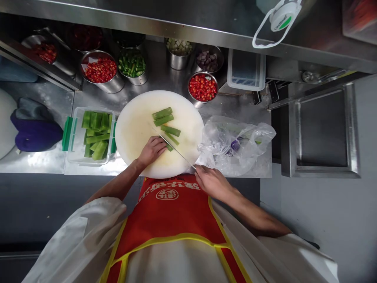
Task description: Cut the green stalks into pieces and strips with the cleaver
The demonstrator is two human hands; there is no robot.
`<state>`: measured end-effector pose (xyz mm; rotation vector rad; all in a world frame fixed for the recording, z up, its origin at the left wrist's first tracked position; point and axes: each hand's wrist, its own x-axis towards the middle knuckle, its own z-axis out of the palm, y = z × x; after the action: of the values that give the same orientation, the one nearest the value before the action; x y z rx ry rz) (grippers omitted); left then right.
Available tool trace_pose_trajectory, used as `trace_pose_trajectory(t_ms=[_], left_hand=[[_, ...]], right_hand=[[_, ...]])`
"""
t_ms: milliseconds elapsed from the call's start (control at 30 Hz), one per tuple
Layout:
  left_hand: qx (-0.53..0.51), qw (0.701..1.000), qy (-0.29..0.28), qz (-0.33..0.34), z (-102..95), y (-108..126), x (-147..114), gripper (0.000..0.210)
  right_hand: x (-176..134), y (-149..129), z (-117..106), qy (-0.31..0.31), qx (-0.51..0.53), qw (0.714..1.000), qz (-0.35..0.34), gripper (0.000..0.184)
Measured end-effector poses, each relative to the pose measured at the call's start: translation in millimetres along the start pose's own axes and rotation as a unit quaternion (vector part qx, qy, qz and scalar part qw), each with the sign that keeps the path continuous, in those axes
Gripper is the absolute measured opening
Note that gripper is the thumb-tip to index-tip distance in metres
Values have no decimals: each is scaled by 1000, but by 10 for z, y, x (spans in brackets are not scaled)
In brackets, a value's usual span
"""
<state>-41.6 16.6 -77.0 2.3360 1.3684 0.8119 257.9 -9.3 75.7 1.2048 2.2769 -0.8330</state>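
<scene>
My right hand (212,181) grips the handle of a kitchen knife (178,152) over the round white cutting board (132,118). The thin blade slants up and left, close beside my left fingers. With fingers curled, my left hand (153,150) presses down on a green vegetable piece (169,147), mostly hidden by the hand and blade. Beyond the knife lie several cut green vegetable pieces (163,119), which look like pepper or celery. Left of the board, a clear plastic container (76,154) with green clips holds more such pieces.
Steel pots of chopped red chillies (100,70), green chillies (132,63) and diced vegetables stand behind the board. A crumpled clear plastic bag (241,151) lies to its right. A steel shelf (176,29) overhangs the back; a purple-and-grey cloth (37,131) lies far left.
</scene>
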Motion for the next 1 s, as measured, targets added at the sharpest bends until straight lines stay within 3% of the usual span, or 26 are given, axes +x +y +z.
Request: trace_pose_trajectory(t_ms=[100, 267, 367, 533, 667, 800, 1000], left_hand=[[8, 1000, 18, 18, 9, -7, -3, 21], [13, 1000, 19, 15, 15, -12, -6, 21], [14, 1000, 10, 0, 11, 3, -27, 21], [10, 1000, 21, -17, -17, 5, -31, 20], [-18, 1000, 16, -5, -38, -14, 111, 21], [-18, 999, 22, 21, -10, -22, 235, 19], [-8, 999, 13, 30, 32, -51, 192, 20]], right_hand=[[47, -51, -12, -9, -3, 1000, 4, 25], [518, -222, -29, 6, 7, 1000, -4, 24], [660, -186, 2, 27, 16, 999, -14, 23], [493, 191, 83, 32, 58, 997, -30, 20], [395, 388, 82, 37, 73, 997, -8, 20], [394, 339, 51, 41, 65, 997, 0, 19], [319, 191, 2, 38, 36, 999, 1, 22]])
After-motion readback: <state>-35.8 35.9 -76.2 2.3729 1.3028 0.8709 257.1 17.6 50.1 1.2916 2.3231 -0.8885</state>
